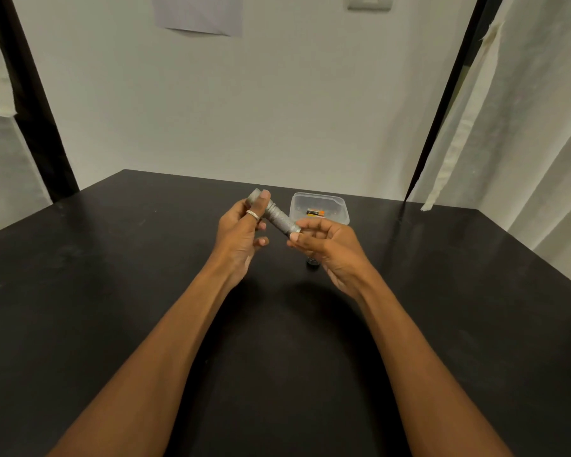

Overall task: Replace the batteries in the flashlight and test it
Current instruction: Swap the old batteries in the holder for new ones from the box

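Flashlight [277,217]: grey metal, matt, rough knurled barrel.
Tub [338,206]: clear plastic, smooth.
Battery [315,212]: glossy black and orange wrap.
Table [112,258]: dark, matt, faintly scuffed.
Ring [253,215]: shiny silver metal.
Drapes [524,127], right: white cloth, frayed edges.
Sheet [198,14], far wall: creased paper.

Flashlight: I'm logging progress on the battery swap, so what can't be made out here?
Head view only:
- flashlight tail end, open or capped: hidden by the right hand.
- its lens: covered by the left hand.
- dark piece under the right hand: half hidden.
- battery label: too small.
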`<state>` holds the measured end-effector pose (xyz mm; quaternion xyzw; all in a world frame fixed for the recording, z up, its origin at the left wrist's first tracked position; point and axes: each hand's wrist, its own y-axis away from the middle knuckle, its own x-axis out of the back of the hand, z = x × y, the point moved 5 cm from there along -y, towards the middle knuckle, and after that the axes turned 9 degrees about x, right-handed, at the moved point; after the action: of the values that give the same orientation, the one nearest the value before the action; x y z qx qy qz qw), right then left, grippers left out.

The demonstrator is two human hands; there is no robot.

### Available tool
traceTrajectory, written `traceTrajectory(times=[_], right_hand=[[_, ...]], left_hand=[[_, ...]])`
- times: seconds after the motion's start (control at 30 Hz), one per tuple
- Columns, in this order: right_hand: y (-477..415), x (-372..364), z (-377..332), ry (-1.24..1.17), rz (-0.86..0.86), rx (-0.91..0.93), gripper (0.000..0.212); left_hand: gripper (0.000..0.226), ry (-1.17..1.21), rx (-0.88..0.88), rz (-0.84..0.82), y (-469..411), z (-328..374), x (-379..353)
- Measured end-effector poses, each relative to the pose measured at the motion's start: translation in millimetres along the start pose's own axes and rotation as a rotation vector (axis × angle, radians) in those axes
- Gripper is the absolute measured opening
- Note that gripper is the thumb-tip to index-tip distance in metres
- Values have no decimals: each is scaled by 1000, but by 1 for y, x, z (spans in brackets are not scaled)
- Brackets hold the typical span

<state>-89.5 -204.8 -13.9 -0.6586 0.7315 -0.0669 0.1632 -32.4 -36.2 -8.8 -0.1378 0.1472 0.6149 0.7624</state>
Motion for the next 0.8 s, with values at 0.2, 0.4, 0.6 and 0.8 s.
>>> traceTrajectory(times=[0.2, 0.4, 0.6, 0.8], right_hand=[[0, 7, 1, -112, 41, -28, 29], [-4, 23, -4, -211, 106, 9, 37], [-3, 24, -4, -141, 119, 23, 35], [-2, 21, -7, -56, 151, 38, 19]], left_hand=[[25, -9, -19, -50, 0, -1, 0], [45, -299, -129, -74, 3, -1, 3], [49, -912, -520, -10, 12, 1, -5], [39, -1213, -721, 173, 19, 1, -7]])
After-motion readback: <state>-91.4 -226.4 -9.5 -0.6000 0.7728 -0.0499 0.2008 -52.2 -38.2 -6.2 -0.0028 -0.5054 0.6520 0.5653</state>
